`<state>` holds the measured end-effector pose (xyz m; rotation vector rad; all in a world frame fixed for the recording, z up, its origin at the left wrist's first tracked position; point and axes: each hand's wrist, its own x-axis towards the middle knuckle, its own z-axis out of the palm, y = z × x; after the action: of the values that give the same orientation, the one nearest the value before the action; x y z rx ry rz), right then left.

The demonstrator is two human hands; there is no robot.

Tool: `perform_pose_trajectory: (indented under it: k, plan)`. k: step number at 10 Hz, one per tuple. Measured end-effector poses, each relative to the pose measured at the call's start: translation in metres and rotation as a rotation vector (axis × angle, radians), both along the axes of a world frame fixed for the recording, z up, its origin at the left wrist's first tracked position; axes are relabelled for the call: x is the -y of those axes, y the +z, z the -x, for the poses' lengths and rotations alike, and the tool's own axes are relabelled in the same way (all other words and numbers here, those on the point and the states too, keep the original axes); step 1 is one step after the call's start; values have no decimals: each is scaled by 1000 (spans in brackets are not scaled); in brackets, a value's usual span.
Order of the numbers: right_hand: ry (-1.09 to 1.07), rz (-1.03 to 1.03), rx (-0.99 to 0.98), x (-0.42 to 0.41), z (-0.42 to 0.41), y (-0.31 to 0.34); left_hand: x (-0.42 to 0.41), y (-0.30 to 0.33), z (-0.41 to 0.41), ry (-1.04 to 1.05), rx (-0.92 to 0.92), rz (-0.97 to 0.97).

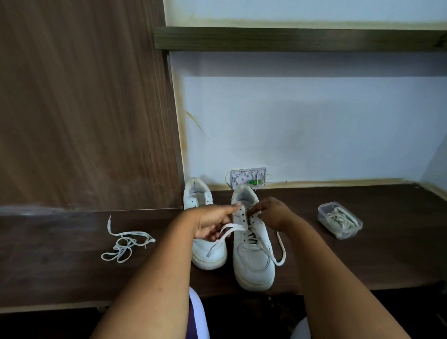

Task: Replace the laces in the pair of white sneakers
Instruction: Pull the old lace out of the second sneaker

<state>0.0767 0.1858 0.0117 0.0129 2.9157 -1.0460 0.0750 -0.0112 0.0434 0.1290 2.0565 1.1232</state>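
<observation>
The right-hand sneaker (254, 252) stands on the bench (369, 257), toe toward the person, just beside the other sneaker (201, 220), which shows no lace in its visible eyelets. A lace (272, 248) crosses its lower eyelets; the upper eyelets are still bare. The left hand (211, 223) pinches one lace end, fingers curled round it; the right hand (269, 211) is closed at the upper eyelets, apparently nipping the other end, though the tip is hidden. Judged step: threading upward. Keep the flat lace untwisted, feed the tip squarely through each hole, draw both sides to equal length, and steady the shoe against pulling. A loose lace (126, 244) lies on the bench to the left; a clear container (339, 219) of laces sits to the right.
</observation>
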Motion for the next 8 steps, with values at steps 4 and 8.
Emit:
perform_pose_trajectory:
  k: [4,8]
  plan:
    - [-23,15,-8,1,-7,7,15,50,-3,573,-129,-1312]
    - [-99,32,217,-3,-26,23,-46,-3,-4,164,-821,576]
